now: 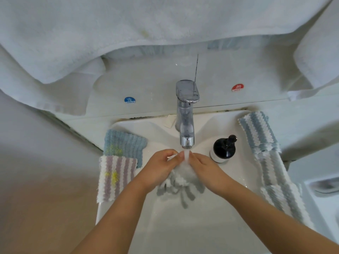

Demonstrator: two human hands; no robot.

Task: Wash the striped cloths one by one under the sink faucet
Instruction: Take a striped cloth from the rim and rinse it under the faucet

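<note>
A: Where is this?

B: A small white washbasin [216, 213] against a pale wall, with white towels [110, 30] hanging above and blue "cold" [129, 100] and red "hot" [237, 87] stickers on either side of the chrome faucet [186, 114]. Water is running.

A: And the hands?

B: Both meet under the stream. The left hand [161, 167] and right hand [205, 169] each have fingers curled around a grey-and-white striped cloth [180, 187], bunched between them and hanging below into the basin.

A: How far along would you say?

B: Midway, I'd judge. Outward of the left hand, on the rim, lie a purple-striped cloth [116, 177] and a blue cloth [123, 144], both with yellow stains, so likely unwashed. Outward of the right hand, blue-and-white striped cloths [269, 162] drape along the rim; whether those are washed I cannot tell.

A: Anything else?

B: A black pump bottle [223, 148] just beyond the right hand.
</note>
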